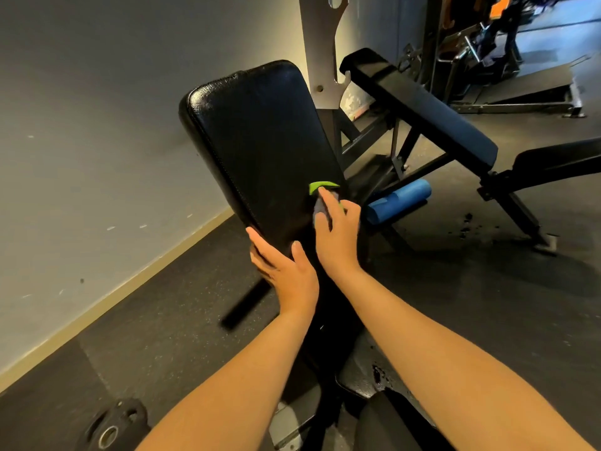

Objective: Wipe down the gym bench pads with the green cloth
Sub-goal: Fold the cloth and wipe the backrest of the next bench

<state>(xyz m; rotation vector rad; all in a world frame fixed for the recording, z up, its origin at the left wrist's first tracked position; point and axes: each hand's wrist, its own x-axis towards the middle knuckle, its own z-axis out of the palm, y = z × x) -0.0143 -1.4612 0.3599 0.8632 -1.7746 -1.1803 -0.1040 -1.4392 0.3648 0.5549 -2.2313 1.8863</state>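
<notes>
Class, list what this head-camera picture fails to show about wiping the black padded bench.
Head view: the green cloth is mostly covered by the right hand; a corner shows.
The lower end of the black vinyl back pad hides behind the left hand.
The round weight plate is cut by the bottom edge.

Glossy black leather-look back pad (260, 141), soft green cloth (320, 186), speckled matt rubber floor (156, 320)

Slotted upright (320, 43) just behind pad (260, 141)
</notes>
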